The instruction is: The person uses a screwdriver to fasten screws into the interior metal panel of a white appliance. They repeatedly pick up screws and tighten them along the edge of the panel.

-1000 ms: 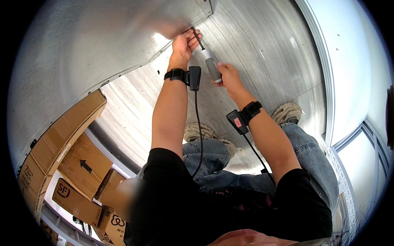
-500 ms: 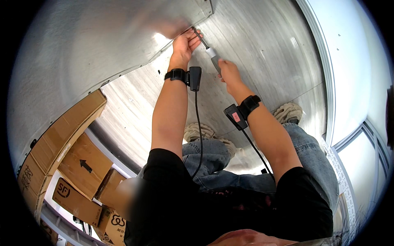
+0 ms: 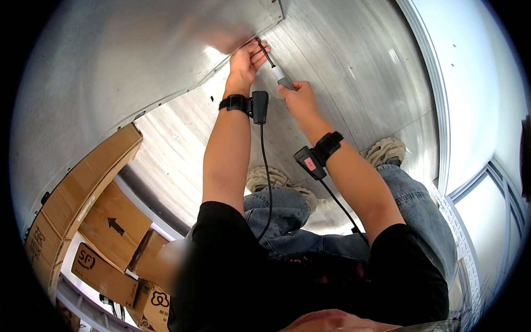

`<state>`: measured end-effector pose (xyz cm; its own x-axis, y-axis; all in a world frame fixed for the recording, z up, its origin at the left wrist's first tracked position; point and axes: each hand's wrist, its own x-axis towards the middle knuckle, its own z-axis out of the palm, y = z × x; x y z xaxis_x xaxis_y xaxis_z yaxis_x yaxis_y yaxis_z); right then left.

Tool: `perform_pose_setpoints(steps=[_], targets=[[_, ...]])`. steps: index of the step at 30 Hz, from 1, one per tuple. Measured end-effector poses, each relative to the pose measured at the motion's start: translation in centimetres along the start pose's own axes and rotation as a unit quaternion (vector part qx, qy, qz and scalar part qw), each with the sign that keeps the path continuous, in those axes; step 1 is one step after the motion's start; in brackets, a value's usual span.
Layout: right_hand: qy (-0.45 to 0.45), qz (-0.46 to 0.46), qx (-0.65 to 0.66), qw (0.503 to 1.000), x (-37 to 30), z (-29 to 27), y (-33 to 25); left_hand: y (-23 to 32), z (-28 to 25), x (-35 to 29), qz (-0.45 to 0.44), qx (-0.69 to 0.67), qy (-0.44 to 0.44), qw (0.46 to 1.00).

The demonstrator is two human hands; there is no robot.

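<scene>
A screwdriver (image 3: 279,76) with a grey and white handle and a long dark shaft slants up and left to the lower edge of a large metal panel (image 3: 138,61). Around its handle my right hand (image 3: 299,99) is closed, thumb along the grip. My left hand (image 3: 247,59) is beside the shaft's far end, its fingers loosely curled about the tip against the panel edge. What the tip meets is hidden by these fingers. Each wrist wears a black strap with a small black cabled box, the left one (image 3: 260,107) and the right one (image 3: 310,162).
Cardboard boxes (image 3: 115,224) are stacked at the lower left, by the panel's near end. Wood-look floor (image 3: 354,72) spreads under my hands; a small dark piece (image 3: 212,98) lies on it. A white framed wall (image 3: 470,99) stands to the right. My shoes (image 3: 385,150) are close below.
My right hand has shifted left and slightly up, its grip turned on the handle. The screwdriver has moved slightly left with it. My left hand stays at the panel edge.
</scene>
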<state>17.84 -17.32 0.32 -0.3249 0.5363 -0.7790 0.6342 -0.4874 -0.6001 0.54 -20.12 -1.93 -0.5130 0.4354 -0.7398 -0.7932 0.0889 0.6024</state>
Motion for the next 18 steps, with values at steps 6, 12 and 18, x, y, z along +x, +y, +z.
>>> perform_pose_setpoints(steps=[6, 12, 18], targets=[[-0.153, 0.178, 0.215, 0.948, -0.9, -1.7, -2.3, -0.1, -0.2, 0.0, 0.004, -0.007, -0.009, 1.000], [-0.141, 0.140, 0.211, 0.957, -0.5, -1.7, -1.9, 0.0, -0.2, 0.2, -0.004, -0.005, 0.000, 1.000], [-0.151, 0.101, 0.212, 0.960, -1.3, -2.3, -1.1, -0.1, -0.6, 0.2, 0.008, 0.015, -0.009, 1.000]])
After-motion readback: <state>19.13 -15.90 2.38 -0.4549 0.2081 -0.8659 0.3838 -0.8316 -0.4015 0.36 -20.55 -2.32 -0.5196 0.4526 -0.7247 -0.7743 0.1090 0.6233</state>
